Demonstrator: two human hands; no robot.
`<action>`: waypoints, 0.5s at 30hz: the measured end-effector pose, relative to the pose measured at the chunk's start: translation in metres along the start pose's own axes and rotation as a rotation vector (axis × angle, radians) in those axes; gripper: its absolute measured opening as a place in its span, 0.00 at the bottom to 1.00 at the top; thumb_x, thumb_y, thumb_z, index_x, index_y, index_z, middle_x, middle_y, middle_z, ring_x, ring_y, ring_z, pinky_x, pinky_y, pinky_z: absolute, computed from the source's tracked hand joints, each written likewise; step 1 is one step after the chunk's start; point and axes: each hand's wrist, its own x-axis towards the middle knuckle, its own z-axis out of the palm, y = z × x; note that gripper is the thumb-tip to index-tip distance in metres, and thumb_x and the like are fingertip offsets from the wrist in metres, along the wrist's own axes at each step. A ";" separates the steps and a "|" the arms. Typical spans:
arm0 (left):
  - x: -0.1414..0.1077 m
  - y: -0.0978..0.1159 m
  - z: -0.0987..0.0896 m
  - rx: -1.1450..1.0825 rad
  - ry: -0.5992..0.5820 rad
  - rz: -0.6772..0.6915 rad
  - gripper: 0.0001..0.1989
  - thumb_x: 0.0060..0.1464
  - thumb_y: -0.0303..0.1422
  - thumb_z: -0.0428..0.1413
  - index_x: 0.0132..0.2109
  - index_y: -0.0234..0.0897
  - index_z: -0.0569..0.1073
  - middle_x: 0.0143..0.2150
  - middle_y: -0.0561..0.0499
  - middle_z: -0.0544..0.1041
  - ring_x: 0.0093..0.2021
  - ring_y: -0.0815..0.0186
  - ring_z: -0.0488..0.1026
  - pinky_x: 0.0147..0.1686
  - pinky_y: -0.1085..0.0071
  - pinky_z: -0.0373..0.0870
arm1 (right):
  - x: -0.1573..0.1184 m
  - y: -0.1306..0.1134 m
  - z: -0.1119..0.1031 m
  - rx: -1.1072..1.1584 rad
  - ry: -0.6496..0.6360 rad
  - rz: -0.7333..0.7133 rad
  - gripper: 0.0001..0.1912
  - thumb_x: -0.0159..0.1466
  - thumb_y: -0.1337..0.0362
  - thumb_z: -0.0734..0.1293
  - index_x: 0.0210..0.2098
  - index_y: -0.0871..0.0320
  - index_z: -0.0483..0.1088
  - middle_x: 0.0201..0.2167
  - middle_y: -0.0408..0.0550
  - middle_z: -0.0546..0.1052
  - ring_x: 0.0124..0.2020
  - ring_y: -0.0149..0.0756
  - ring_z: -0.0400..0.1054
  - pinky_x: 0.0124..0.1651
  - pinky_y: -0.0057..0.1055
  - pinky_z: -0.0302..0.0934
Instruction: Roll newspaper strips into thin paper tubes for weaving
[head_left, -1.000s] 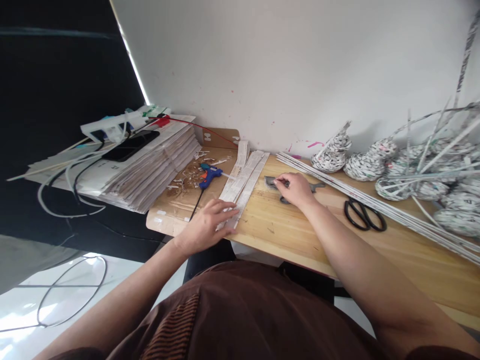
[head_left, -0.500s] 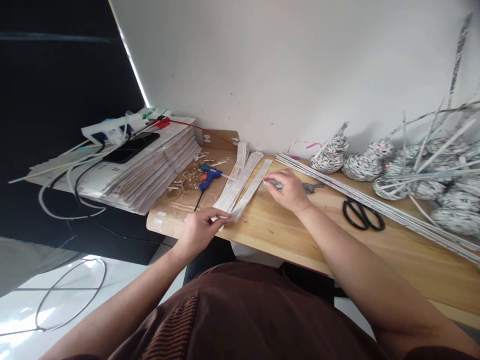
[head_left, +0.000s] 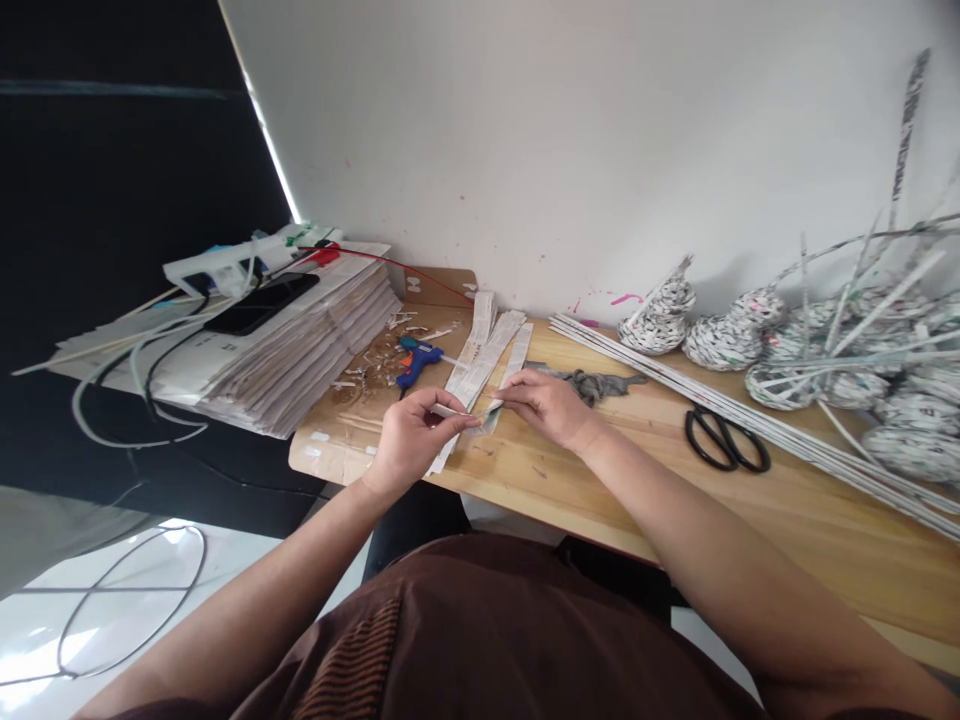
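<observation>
Between my hands, a paper strip point(head_left: 516, 352) is lifted at its near end, and its far part lies on the wooden table. My left hand point(head_left: 417, 436) pinches the strip's near end between thumb and fingers. Closed on the same strip just to the right is my right hand point(head_left: 546, 405), fingertips pressed together. More printed paper strips point(head_left: 480, 350) lie side by side just behind my left hand. A blue glue gun point(head_left: 418, 362) rests on brown cardboard left of them. Behind my right hand lies a crumpled grey cloth point(head_left: 600, 384).
Black-handled scissors point(head_left: 726, 440) and long paper rods point(head_left: 697, 385) lie right on the table point(head_left: 750, 520). Woven paper shapes point(head_left: 726, 335) stand along the wall. At left, a paper stack point(head_left: 322, 330) holds a phone point(head_left: 262, 302), a power strip point(head_left: 225, 262) and cables.
The near end of the strip has been raised off the table. My left hand has moved up and right, my right hand down and left, so they are now close together.
</observation>
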 end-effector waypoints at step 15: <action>0.012 -0.008 0.015 -0.397 -0.025 -0.016 0.22 0.48 0.36 0.64 0.51 0.36 0.74 0.43 0.47 0.79 0.41 0.63 0.76 0.41 0.68 0.74 | 0.001 0.007 0.001 0.431 0.147 0.490 0.10 0.54 0.58 0.73 0.28 0.60 0.77 0.27 0.47 0.78 0.28 0.34 0.71 0.32 0.30 0.64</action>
